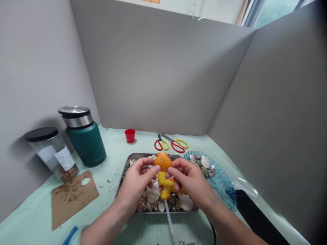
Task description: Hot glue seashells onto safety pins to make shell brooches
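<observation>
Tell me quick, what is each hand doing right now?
Left hand: fingers closed on the orange shell.
Right hand: gripping the yellow glue gun, thumb touching the shell.

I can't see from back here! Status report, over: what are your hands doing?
Left hand pinches orange shell. Right hand grips glue gun, nozzle at shell. Both over tray of shells. Nothing in the way.

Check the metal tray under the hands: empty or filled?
Filled: seashells cover the tray bottom, showing around the left hand and right hand, which hold an orange shell and glue gun above it.
</observation>
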A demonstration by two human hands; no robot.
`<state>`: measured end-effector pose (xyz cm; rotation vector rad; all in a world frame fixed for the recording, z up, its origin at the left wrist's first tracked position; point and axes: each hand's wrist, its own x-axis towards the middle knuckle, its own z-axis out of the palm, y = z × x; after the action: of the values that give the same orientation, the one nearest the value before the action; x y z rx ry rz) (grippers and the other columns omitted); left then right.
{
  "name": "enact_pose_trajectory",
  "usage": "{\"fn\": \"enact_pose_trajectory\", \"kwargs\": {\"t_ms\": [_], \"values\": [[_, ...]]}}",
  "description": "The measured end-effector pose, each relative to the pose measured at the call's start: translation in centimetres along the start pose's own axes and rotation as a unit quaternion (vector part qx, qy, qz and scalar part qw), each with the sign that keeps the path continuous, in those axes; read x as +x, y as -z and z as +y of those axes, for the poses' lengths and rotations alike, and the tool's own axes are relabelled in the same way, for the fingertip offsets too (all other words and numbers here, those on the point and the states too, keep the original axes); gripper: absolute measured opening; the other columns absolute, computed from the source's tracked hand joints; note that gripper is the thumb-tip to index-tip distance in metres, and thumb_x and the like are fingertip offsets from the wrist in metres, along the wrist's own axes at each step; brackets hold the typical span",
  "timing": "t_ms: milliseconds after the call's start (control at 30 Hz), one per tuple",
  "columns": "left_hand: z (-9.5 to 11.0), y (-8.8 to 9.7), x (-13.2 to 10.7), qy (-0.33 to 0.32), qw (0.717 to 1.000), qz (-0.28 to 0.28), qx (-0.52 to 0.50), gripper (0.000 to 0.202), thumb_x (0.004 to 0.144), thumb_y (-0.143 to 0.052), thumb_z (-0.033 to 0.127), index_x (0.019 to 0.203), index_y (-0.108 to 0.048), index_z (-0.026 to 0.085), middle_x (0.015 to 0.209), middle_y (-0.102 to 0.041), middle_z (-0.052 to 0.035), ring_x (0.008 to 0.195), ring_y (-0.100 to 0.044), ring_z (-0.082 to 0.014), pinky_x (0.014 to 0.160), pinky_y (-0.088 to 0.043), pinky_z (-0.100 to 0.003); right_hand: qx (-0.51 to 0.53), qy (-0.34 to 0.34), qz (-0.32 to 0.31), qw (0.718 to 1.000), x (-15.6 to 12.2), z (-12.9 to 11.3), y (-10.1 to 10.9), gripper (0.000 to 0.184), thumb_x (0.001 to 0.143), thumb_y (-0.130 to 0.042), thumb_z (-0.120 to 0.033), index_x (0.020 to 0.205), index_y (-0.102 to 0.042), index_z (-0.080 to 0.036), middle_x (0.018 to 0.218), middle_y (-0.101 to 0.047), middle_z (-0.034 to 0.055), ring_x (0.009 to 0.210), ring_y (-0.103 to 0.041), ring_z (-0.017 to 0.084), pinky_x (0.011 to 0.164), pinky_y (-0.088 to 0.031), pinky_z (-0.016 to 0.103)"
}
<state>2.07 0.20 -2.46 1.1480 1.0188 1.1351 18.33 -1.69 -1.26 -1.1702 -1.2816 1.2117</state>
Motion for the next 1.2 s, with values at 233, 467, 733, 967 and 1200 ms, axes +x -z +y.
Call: {"fn": "enact_pose_trajectory", "kwargs": {"t_ms": [233, 467, 733, 967, 1200], "values": [[0.9, 0.0, -0.9, -0.244, 0.948, 0.088, 0.184, 0.007, 0.076, -0.065, 0.026, 0.079, -0.061, 0.021, 0.087, -0.059, -0.0015, 0.073, -0.053, -0.0139, 0.066, -0.043, -0.024, -0.099, 0.039, 0.026, 0.994, -0.6, 0.5, -0.5, 0.014, 0.080, -0.058, -0.031, 0.075, -0.056, -0.018, 0.067, -0.063, -0.0013, 0.043, -0.049, 0.007, 0.043, -0.039, 0.020], [0.9, 0.1, -0.9, -0.239, 0.946, 0.065, 0.207, 0.005, 0.080, -0.060, 0.025, 0.077, -0.061, 0.021, 0.083, -0.062, -0.0020, 0.074, -0.055, -0.0153, 0.065, -0.042, -0.025, -0.246, 0.137, 0.034, 0.959, -1.2, 0.7, -0.5, 0.012, 0.085, -0.054, -0.026, 0.076, -0.059, -0.019, 0.064, -0.061, -0.0014, 0.052, -0.052, 0.011, 0.052, -0.041, 0.023], [0.8, 0.1, -1.1, -0.262, 0.932, 0.073, 0.242, 0.006, 0.082, -0.056, 0.023, 0.081, -0.062, 0.020, 0.083, -0.063, -0.0023, 0.074, -0.055, -0.0151, 0.066, -0.042, -0.025, -0.397, 0.291, 0.029, 0.870, -1.8, 0.8, -0.3, 0.012, 0.087, -0.047, -0.015, 0.084, -0.059, -0.018, 0.072, -0.063, 0.0024, 0.061, -0.056, 0.013, 0.060, -0.039, 0.026], [0.3, 0.4, -1.0, -0.273, 0.914, 0.068, 0.291, 0.009, 0.087, -0.049, 0.022, 0.082, -0.056, 0.019, 0.082, -0.059, -0.0018, 0.073, -0.054, -0.0145, 0.067, -0.042, -0.026, -0.231, 0.113, -0.003, 0.966, -1.4, 0.1, -0.7, 0.012, 0.083, -0.054, -0.027, 0.075, -0.056, -0.019, 0.066, -0.063, -0.0003, 0.052, -0.053, 0.011, 0.052, -0.040, 0.023], [1.6, 0.7, -0.9, -0.227, 0.934, 0.082, 0.263, 0.014, 0.089, -0.047, 0.029, 0.082, -0.055, 0.020, 0.076, -0.057, 0.0007, 0.066, -0.051, -0.0129, 0.060, -0.041, -0.024, 0.051, -0.094, -0.083, 0.991, -0.4, -0.7, 0.1, 0.023, 0.071, -0.066, -0.034, 0.070, -0.053, -0.015, 0.063, -0.067, 0.0000, 0.035, -0.045, 0.003, 0.039, -0.028, 0.017]]}}
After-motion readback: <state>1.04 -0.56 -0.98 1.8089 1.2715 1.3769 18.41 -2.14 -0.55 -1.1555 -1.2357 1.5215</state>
